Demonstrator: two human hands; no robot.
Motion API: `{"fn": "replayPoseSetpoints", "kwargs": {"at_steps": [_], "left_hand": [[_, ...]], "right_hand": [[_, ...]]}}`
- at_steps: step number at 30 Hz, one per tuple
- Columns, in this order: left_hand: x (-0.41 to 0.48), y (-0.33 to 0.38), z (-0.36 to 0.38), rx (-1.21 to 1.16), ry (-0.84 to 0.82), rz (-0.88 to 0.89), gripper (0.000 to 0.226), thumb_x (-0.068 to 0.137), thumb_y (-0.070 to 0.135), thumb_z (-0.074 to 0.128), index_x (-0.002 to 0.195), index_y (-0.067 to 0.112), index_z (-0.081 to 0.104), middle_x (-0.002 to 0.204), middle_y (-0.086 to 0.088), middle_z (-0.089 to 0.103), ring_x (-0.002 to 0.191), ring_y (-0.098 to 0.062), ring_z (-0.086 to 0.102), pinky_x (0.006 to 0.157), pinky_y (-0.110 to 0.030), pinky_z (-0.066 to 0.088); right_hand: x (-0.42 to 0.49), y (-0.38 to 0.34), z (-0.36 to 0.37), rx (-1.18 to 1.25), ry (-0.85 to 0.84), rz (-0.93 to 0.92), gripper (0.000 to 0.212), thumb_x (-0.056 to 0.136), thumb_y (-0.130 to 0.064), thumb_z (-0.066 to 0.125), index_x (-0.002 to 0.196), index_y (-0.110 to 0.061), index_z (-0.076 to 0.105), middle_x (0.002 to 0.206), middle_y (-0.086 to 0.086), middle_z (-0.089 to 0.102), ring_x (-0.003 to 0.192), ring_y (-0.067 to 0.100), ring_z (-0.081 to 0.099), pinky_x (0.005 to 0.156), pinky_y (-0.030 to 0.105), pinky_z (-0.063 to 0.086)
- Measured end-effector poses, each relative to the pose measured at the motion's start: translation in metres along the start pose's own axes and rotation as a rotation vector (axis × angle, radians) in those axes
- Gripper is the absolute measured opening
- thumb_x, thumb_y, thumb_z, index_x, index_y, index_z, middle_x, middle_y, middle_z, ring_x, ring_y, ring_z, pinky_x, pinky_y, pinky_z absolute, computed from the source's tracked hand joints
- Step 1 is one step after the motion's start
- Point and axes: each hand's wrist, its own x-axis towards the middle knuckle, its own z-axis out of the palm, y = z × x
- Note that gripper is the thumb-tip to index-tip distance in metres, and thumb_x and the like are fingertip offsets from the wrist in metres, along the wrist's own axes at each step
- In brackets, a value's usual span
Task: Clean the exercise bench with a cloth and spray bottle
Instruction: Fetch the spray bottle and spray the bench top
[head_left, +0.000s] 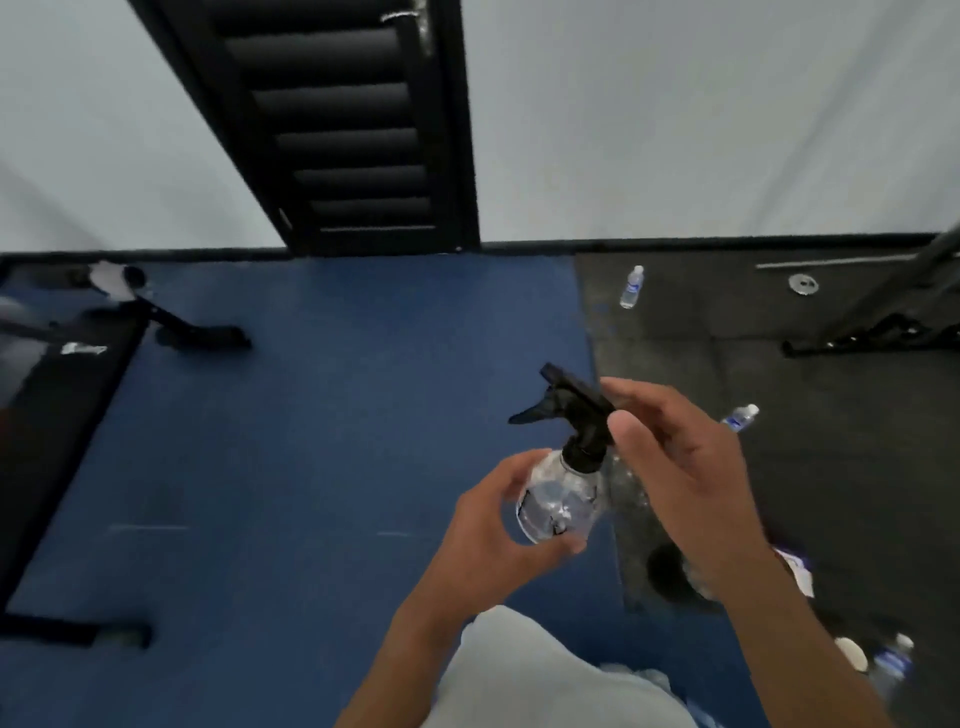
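While the spray bottle (558, 501) is held in the air above the blue floor mat (337, 415), near that mat's right edge, nothing has reached the exercise bench (57, 405). The bench stands well apart along the mat's left edge, and its black pad is too blurred to show any spray or wiping. The left-hand grip (488, 525) is curled round the bottle's clear body. The right-hand grip (680, 467) pinches the black trigger head (566, 405) between thumb and fingers, perhaps seating or turning it. No cloth shows for certain; the pale fabric at the bottom may be clothing. I judge the task barely begun: the bottle is being readied, and spraying and wiping the bench both remain.
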Motion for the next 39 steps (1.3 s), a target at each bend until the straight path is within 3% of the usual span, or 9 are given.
{"fn": "replayPoseSetpoints", "kwargs": {"at_steps": [3, 7, 10, 13, 17, 27, 32, 35, 39], "left_hand": [[-0.018, -0.014, -0.057, -0.131, 0.132, -0.037, 0.048, 0.083, 0.017, 0.083, 0.125, 0.03, 0.064, 0.119, 0.008, 0.071, 0.115, -0.015, 0.066, 0.1, -0.039, 0.052], [-0.033, -0.037, -0.121, -0.233, 0.29, -0.087, 0.04, 0.087, 0.014, 0.074, 0.123, 0.027, 0.065, 0.115, 0.006, 0.073, 0.112, -0.015, 0.068, 0.098, -0.037, 0.053], [-0.036, -0.052, -0.163, -0.263, 0.344, -0.118, 0.039, 0.084, 0.019, 0.073, 0.121, 0.026, 0.067, 0.113, 0.005, 0.074, 0.109, -0.015, 0.069, 0.098, -0.033, 0.052], [-0.034, -0.073, -0.205, -0.279, 0.375, -0.16, 0.04, 0.081, 0.022, 0.074, 0.119, 0.029, 0.069, 0.114, 0.001, 0.074, 0.111, -0.019, 0.068, 0.102, -0.04, 0.051], [-0.016, -0.101, -0.266, -0.291, 0.404, -0.217, 0.042, 0.081, 0.019, 0.078, 0.12, 0.032, 0.068, 0.116, 0.001, 0.073, 0.113, -0.018, 0.067, 0.104, -0.039, 0.05], [0.067, -0.143, -0.483, -0.269, 0.48, -0.403, 0.062, 0.08, 0.041, 0.082, 0.136, 0.046, 0.055, 0.124, 0.018, 0.068, 0.119, -0.003, 0.061, 0.107, -0.03, 0.045], [0.063, -0.181, -0.562, -0.297, 0.815, -0.54, 0.052, 0.08, 0.061, 0.071, 0.129, 0.047, 0.058, 0.121, 0.027, 0.066, 0.117, 0.008, 0.058, 0.102, -0.021, 0.045], [0.059, -0.218, -0.605, -0.441, 1.143, -0.637, 0.021, 0.094, 0.036, 0.066, 0.115, 0.041, 0.066, 0.105, 0.025, 0.072, 0.103, 0.005, 0.065, 0.089, -0.016, 0.048], [0.05, -0.283, -0.676, -0.501, 1.395, -0.789, 0.014, 0.097, 0.029, 0.065, 0.109, 0.036, 0.067, 0.098, 0.021, 0.073, 0.094, 0.008, 0.066, 0.084, -0.017, 0.049]], "right_hand": [[0.024, -0.015, 0.079, 0.056, -0.182, 0.003, 0.045, 0.09, -0.056, 0.056, 0.131, -0.037, 0.061, 0.117, -0.013, 0.072, 0.11, 0.011, 0.069, 0.092, 0.023, 0.054], [0.051, -0.03, 0.177, 0.006, -0.476, 0.133, 0.029, 0.091, -0.041, 0.07, 0.118, -0.043, 0.059, 0.108, -0.023, 0.069, 0.102, -0.002, 0.066, 0.083, 0.015, 0.051], [0.074, -0.037, 0.238, -0.019, -0.657, 0.248, 0.034, 0.086, -0.053, 0.073, 0.115, -0.037, 0.065, 0.107, -0.011, 0.073, 0.098, 0.001, 0.07, 0.082, 0.018, 0.053], [0.1, -0.041, 0.294, 0.074, -0.742, 0.338, 0.03, 0.088, -0.047, 0.067, 0.107, -0.026, 0.075, 0.113, 0.0, 0.074, 0.103, 0.021, 0.073, 0.098, 0.046, 0.056], [0.142, -0.039, 0.372, 0.122, -0.856, 0.467, 0.019, 0.099, -0.011, 0.06, 0.104, -0.019, 0.076, 0.114, -0.004, 0.076, 0.101, 0.023, 0.075, 0.1, 0.061, 0.052], [0.29, -0.084, 0.58, 0.064, -0.994, 0.355, 0.028, 0.092, -0.004, 0.055, 0.107, -0.021, 0.073, 0.118, -0.011, 0.073, 0.081, 0.025, 0.077, 0.084, 0.05, 0.06], [0.343, -0.105, 0.695, -0.027, -1.08, 0.331, 0.018, 0.101, -0.015, 0.058, 0.105, -0.025, 0.072, 0.11, -0.01, 0.075, 0.077, 0.023, 0.077, 0.075, 0.031, 0.05], [0.368, -0.108, 0.763, -0.101, -1.114, 0.317, 0.018, 0.099, -0.011, 0.059, 0.1, -0.023, 0.072, 0.101, -0.005, 0.074, 0.076, 0.021, 0.076, 0.067, 0.018, 0.052], [0.398, -0.109, 0.858, -0.233, -1.174, 0.252, 0.026, 0.095, -0.003, 0.054, 0.103, -0.023, 0.068, 0.084, 0.021, 0.071, 0.066, 0.005, 0.071, 0.05, 0.017, 0.047]]}}
